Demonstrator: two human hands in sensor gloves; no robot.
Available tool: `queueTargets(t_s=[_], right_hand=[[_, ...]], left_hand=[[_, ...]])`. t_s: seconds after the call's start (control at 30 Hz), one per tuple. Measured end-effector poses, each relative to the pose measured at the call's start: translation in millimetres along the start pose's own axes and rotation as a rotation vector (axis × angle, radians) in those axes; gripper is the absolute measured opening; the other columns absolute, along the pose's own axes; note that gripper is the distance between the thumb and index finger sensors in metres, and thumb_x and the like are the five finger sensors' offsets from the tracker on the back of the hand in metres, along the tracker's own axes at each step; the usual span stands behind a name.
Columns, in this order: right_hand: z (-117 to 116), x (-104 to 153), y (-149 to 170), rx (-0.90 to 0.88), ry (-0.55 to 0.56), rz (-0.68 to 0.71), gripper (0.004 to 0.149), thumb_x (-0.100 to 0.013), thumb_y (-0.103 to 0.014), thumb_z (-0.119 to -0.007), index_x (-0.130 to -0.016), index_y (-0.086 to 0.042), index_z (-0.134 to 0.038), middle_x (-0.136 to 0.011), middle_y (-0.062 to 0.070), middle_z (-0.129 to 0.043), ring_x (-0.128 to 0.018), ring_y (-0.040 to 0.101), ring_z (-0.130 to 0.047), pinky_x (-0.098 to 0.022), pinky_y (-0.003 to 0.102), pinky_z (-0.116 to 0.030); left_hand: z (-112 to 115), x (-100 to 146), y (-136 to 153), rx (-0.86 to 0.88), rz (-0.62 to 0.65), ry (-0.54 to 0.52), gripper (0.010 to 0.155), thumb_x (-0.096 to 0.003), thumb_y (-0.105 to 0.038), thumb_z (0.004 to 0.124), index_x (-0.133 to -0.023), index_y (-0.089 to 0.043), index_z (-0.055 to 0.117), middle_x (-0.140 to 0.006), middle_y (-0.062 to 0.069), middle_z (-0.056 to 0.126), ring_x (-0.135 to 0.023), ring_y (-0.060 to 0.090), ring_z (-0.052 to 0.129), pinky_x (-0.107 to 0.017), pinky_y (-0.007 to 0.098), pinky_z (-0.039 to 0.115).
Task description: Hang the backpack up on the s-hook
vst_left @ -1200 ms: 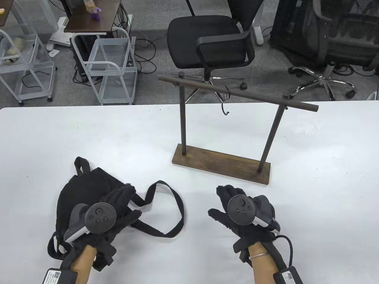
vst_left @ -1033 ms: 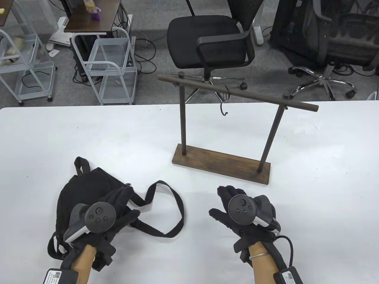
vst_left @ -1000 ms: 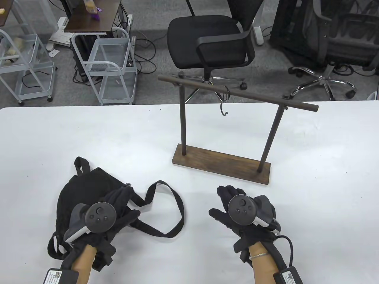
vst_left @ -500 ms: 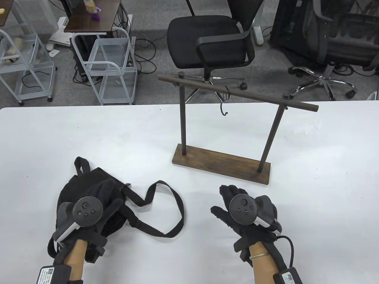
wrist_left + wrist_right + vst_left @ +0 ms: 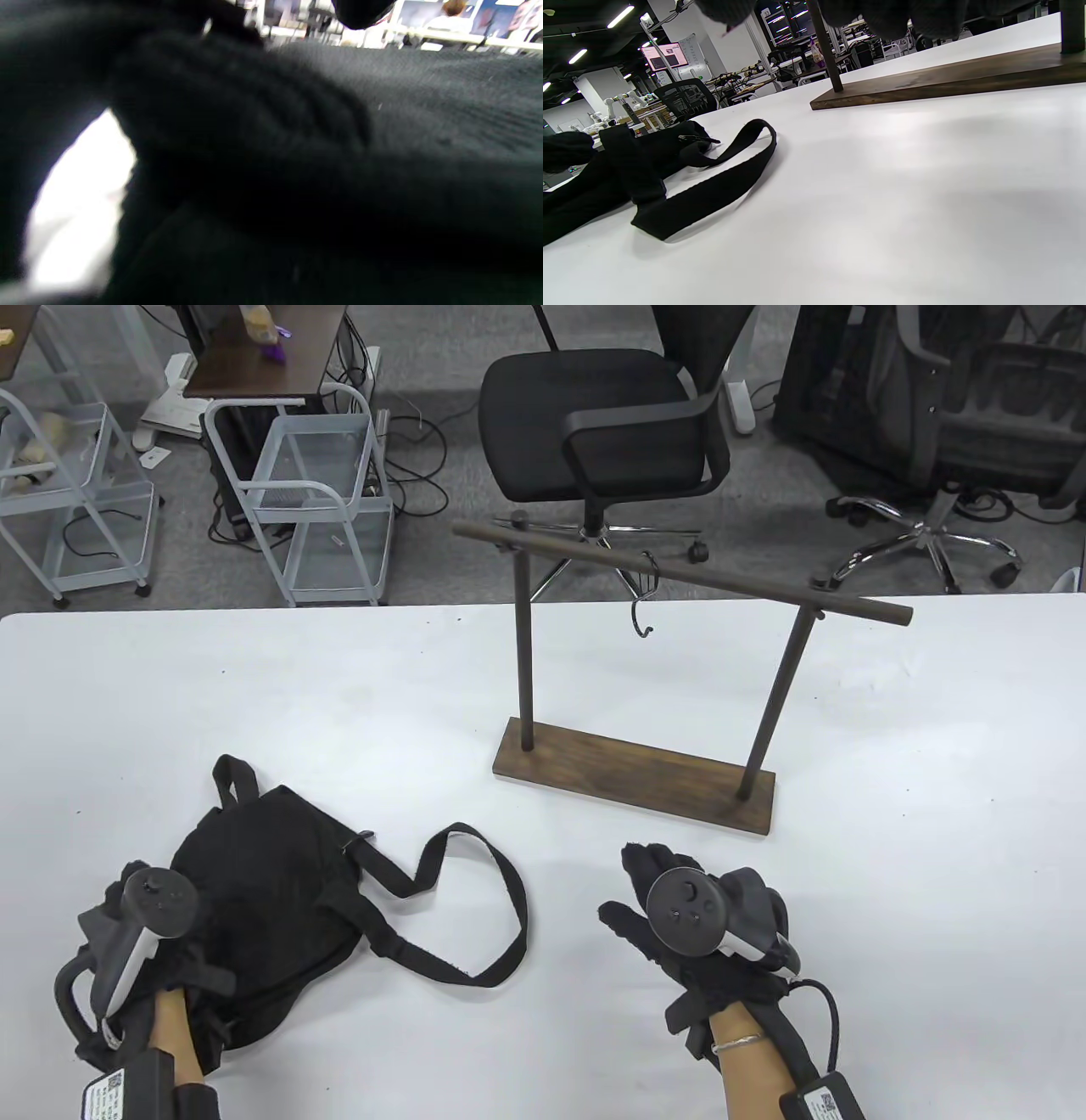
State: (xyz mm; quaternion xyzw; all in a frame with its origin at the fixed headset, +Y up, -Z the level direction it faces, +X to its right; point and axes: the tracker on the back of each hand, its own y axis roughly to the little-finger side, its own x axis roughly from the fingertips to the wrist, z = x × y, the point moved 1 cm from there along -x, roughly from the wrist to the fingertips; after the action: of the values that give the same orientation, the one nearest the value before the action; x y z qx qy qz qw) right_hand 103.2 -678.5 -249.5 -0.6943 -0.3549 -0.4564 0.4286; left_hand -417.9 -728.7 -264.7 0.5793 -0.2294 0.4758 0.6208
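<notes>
The black backpack lies flat on the white table at the front left, with a long strap loop spread out to its right and a small top handle at its far end. My left hand is at the bag's left edge; its fingers are hidden and the left wrist view shows only blurred black fabric. My right hand rests open and empty right of the strap. The black s-hook hangs empty from the rail of the wooden rack. The strap also shows in the right wrist view.
The rack's wooden base stands just beyond my right hand, with two upright posts. The base also shows close by in the right wrist view. Office chairs and wire carts stand beyond the table's far edge.
My left hand has slid from the top of the backpack to its left edge and turned on its side. The backpack and my right hand have barely moved.
</notes>
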Motion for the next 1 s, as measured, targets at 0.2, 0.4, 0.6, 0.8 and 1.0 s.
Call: queueTargets(t_s=[0.2, 0.4, 0.6, 0.8, 1.0], right_hand=[[-0.3, 0.2, 0.6, -0.001, -0.007, -0.01, 0.075, -0.066, -0.047, -0.059, -0.114, 0.009, -0.046, -0.115, 0.039, -0.053, -0.097, 0.064, -0.059, -0.062, 0.076, -0.054], [-0.3, -0.2, 0.3, 0.001, -0.003, -0.007, 0.074, -0.066, -0.047, -0.059, -0.114, 0.009, -0.047, -0.114, 0.038, -0.055, -0.096, 0.063, -0.063, -0.062, 0.075, -0.056], [1.4, 0.5, 0.2, -0.007, 0.019, -0.004, 0.073, -0.066, -0.046, -0.058, -0.113, 0.009, -0.048, -0.114, 0.038, -0.057, -0.096, 0.062, -0.064, -0.062, 0.074, -0.056], [1.2, 0.2, -0.7, -0.021, 0.034, 0.009, 0.073, -0.066, -0.046, -0.058, -0.113, 0.008, -0.048, -0.114, 0.037, -0.057, -0.096, 0.061, -0.064, -0.062, 0.074, -0.056], [0.9, 0.3, -5.7, -0.061, 0.055, 0.043, 0.074, -0.066, -0.046, -0.057, -0.114, 0.008, -0.045, -0.115, 0.038, -0.053, -0.097, 0.062, -0.061, -0.063, 0.074, -0.055]], left_hand=[[10.4, -6.4, 0.0, -0.043, -0.034, 0.21, 0.093, -0.0606, -0.051, 0.059, -0.113, 0.009, 0.011, -0.117, 0.029, 0.051, -0.093, 0.044, 0.073, -0.069, 0.07, 0.057], [1.6, -6.5, -3.1, 0.02, -0.008, 0.262, 0.088, -0.0564, -0.047, 0.07, -0.114, 0.007, 0.032, -0.084, 0.004, 0.084, -0.053, 0.012, 0.09, -0.06, 0.053, 0.078], [-25.5, 6.2, -8.7, 0.215, 0.097, -0.014, 0.062, -0.0614, -0.033, 0.068, -0.112, -0.005, 0.046, -0.083, 0.009, 0.083, -0.053, 0.016, 0.087, -0.061, 0.058, 0.073], [-42.7, 25.5, -32.5, 0.312, 0.282, -0.272, 0.05, -0.0624, -0.028, 0.067, -0.108, -0.015, 0.049, -0.085, 0.013, 0.078, -0.056, 0.021, 0.083, -0.063, 0.063, 0.068], [-53.9, 61.0, -71.2, 0.394, 0.612, -0.429, 0.047, -0.0626, -0.028, 0.066, -0.106, -0.021, 0.049, -0.088, 0.012, 0.075, -0.059, 0.021, 0.081, -0.066, 0.063, 0.065]])
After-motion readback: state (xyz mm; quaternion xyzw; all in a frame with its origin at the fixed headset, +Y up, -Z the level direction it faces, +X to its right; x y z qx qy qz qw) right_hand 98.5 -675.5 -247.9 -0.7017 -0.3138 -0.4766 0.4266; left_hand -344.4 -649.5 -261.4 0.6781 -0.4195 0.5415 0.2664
